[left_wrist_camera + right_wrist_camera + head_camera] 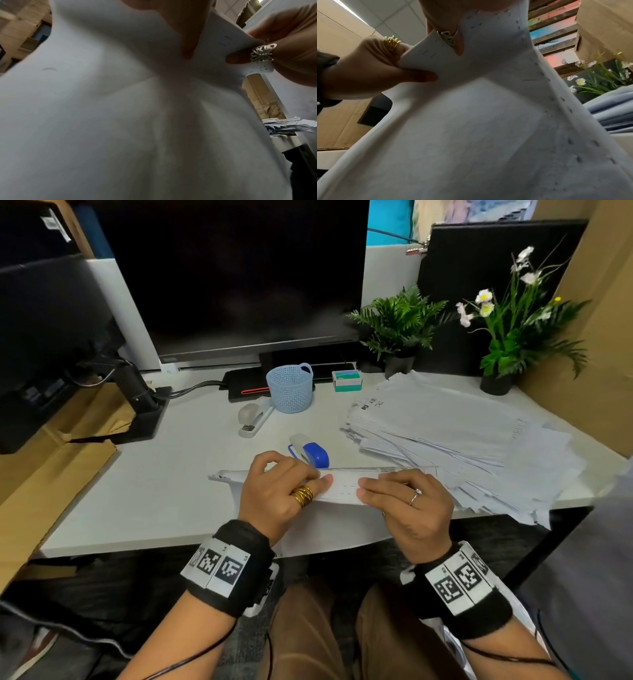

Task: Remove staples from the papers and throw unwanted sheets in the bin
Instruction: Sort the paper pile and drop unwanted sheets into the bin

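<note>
A bundle of stapled papers [342,489] is lifted over the desk's front edge, and both hands pinch its top edge. My left hand [308,478], with gold rings, grips it left of two staples [346,485]. My right hand [370,491] grips it just to their right. In the left wrist view the papers [120,108] fill the frame, with my left thumb [187,35] pressed on them beside the staples [226,40]. The right wrist view shows the papers [471,121], the staples [428,53], many old staple holes and the left hand [368,70].
A blue staple tool [310,454] lies just behind the hands. Farther back are a white stapler [255,417], a blue mesh basket [290,388] and a staple box [346,380]. A loose pile of sheets [462,440] covers the right of the desk [154,491], below two potted plants.
</note>
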Motion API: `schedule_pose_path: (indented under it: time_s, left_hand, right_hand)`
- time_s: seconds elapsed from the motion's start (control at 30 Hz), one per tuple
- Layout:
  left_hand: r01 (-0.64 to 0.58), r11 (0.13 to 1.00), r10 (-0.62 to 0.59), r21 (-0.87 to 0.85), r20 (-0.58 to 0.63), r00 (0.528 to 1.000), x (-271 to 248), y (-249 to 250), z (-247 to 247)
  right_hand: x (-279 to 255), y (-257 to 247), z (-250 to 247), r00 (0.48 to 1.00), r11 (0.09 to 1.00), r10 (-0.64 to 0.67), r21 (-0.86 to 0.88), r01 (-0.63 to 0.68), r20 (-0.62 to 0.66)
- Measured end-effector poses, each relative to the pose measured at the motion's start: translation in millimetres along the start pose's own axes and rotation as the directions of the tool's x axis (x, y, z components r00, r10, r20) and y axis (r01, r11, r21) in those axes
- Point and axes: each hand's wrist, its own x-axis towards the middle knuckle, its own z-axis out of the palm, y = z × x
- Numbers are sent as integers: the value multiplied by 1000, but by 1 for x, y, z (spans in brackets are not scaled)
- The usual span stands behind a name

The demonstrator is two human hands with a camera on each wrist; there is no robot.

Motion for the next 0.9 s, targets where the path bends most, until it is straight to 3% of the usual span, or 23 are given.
schedule_pose_path:
  time_s: [0.1, 0.17, 0.2, 0.27, 0.33, 0.37, 0.43, 0.5, 0.6, 0.73, 0.83, 0.9]
  left_hand:
    - [-46, 998, 46, 35, 18, 999, 0, 0, 5]
    - [-28, 993, 12, 112, 138, 990, -1, 0, 9]
    - [0, 987, -35, 162, 219, 975, -2, 1, 11]
    - [93, 974, -161, 207, 343, 925, -6, 3, 16]
    - [212, 959, -273, 188, 410, 871, -8, 10, 20]
    - [278, 947, -320, 159, 420, 849, -7, 15, 22]
    - [418, 907, -399, 51, 417, 816, -3, 26, 25]
    - [536, 841, -461, -70, 427, 778, 2, 39, 31]
    - [569, 807, -432, -155, 501, 750, 8, 58, 44]
    - [439, 882, -263, -173, 590, 763, 17, 82, 71]
    - [374, 901, -150, -220, 650, 745, 27, 96, 94]
    - [346, 907, -89, -240, 693, 716, 32, 106, 112]
  right_hand:
    - [-1, 3, -4, 997, 999, 44, -16, -43, 70]
    - [1, 7, -11, 967, 990, 130, -86, -113, 220]
    - [5, 8, -16, 926, 976, 197, -152, -155, 323]
    - [14, 11, -30, 773, 909, 407, -302, -288, 487]
    - [18, 17, -47, 560, 792, 608, -380, -478, 562]
    - [18, 20, -56, 475, 722, 671, -355, -594, 569]
    - [15, 28, -73, 361, 548, 733, -187, -815, 576]
    - [9, 31, -88, 240, 373, 726, -75, -925, 644]
    - [-7, 37, -108, 103, 255, 713, -119, -960, 694]
    - [-20, 56, -145, 38, 221, 827, -263, -939, 560]
    - [-33, 73, -174, 13, 304, 895, -586, -752, 447]
    - [-44, 81, -186, -57, 284, 921, -763, -581, 386]
